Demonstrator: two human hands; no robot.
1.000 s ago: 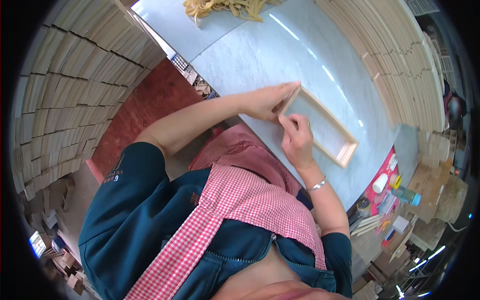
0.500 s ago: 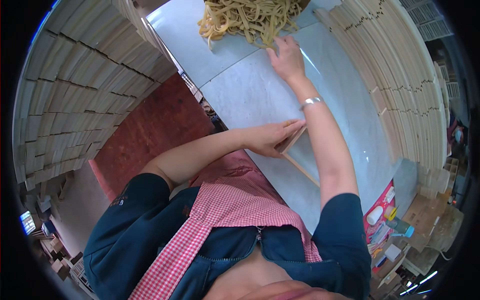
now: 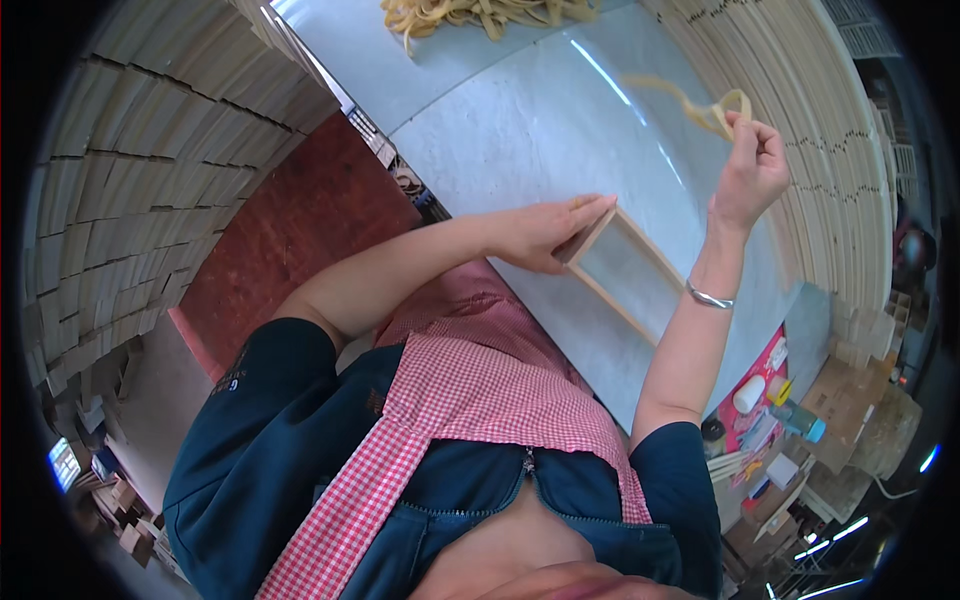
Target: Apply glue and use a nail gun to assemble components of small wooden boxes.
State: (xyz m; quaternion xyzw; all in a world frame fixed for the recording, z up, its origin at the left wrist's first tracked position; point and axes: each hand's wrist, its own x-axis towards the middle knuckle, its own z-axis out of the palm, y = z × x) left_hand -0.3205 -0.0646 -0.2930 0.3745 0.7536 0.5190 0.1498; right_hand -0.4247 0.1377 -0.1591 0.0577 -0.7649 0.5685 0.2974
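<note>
A shallow rectangular wooden frame lies at a slant on the pale table, part of its far end hidden behind my right forearm. My left hand grips its near-left end, fingers along one corner and thumb at the other. Up to the right, my right hand is closed in a pinch on a flat yellow rubber band. The band hangs in a loop with a trailing length, blurred by motion, off to the left. A heap of similar yellow bands lies at the table's far edge of view.
Tall stacks of thin wooden pieces line the table's right side. More stacked wood rises at the left, beside a reddish-brown board. A bottle and small items sit on a red surface at lower right.
My right hand has moved from the heap toward the right and nearer, drawing out a yellow rubber band. The wooden frame shows more now, with my left hand still at its end.
</note>
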